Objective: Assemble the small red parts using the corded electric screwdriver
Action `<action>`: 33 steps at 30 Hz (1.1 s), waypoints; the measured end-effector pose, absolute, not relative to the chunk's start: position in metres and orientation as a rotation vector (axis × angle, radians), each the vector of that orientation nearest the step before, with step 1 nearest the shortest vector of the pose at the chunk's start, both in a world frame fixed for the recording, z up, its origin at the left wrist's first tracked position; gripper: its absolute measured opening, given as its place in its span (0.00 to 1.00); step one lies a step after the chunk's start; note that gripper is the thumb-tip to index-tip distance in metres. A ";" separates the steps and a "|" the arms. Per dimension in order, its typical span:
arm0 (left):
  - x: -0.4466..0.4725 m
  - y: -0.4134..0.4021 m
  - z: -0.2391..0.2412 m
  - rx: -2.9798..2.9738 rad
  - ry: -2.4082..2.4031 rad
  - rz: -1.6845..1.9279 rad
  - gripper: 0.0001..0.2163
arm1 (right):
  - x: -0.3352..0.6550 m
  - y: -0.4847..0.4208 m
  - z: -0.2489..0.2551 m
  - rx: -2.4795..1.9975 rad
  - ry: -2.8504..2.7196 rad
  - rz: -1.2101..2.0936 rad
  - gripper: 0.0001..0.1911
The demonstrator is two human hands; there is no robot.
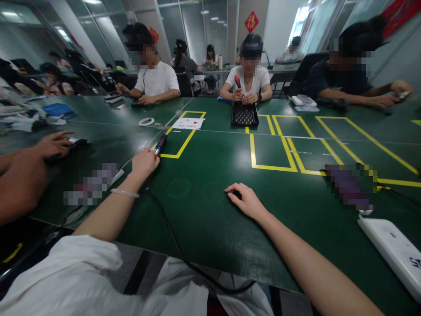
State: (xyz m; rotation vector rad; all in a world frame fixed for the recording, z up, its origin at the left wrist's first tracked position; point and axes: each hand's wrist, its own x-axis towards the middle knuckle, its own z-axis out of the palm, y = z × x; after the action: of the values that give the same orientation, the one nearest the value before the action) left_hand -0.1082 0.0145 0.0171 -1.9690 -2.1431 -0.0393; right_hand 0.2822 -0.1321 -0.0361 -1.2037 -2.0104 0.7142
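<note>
My left hand (144,165) is closed around a dark cylindrical tool with a blue band (160,145). Its tip points away from me over the yellow tape rectangle; the exact kind is unclear. A black cable (166,219) runs from beneath that hand towards my lap. My right hand (246,201) rests on the green table (204,228) with nothing in it. Its fingers are loosely bent and the thumb stands apart.
Yellow tape rectangles (274,167) mark the tabletop. A white paper sign (188,123) and a tape roll (146,121) lie ahead. A black tray (245,116) sits before a person opposite. A white power strip (393,250) is at right. A co-worker's hand (54,145) reaches in at left.
</note>
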 end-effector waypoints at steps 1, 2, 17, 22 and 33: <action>-0.102 0.015 0.021 -1.957 -2.175 -0.096 0.20 | 0.282 -0.132 -0.036 -1.205 -2.010 0.715 0.07; -0.093 0.015 0.025 -1.966 -2.208 -0.172 0.19 | 0.282 -0.132 -0.036 -1.206 -2.008 0.716 0.07; 0.088 -0.081 0.021 -4.112 -1.642 -0.841 0.27 | 0.280 -0.127 -0.043 -0.916 -1.568 1.267 0.17; 0.087 -0.080 0.005 -3.982 -2.038 -1.168 0.20 | 0.279 -0.127 -0.045 -0.904 -1.558 1.250 0.14; 0.087 -0.078 -0.007 -3.882 -1.932 -1.347 0.15 | 0.279 -0.124 -0.052 -0.961 -1.542 1.163 0.16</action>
State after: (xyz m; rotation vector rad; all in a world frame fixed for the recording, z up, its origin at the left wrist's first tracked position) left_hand 0.0874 -0.0780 -0.0067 -3.8815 -1.9316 -1.3475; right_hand 0.2791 -0.1236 -0.0517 -0.9609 -1.5422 1.1633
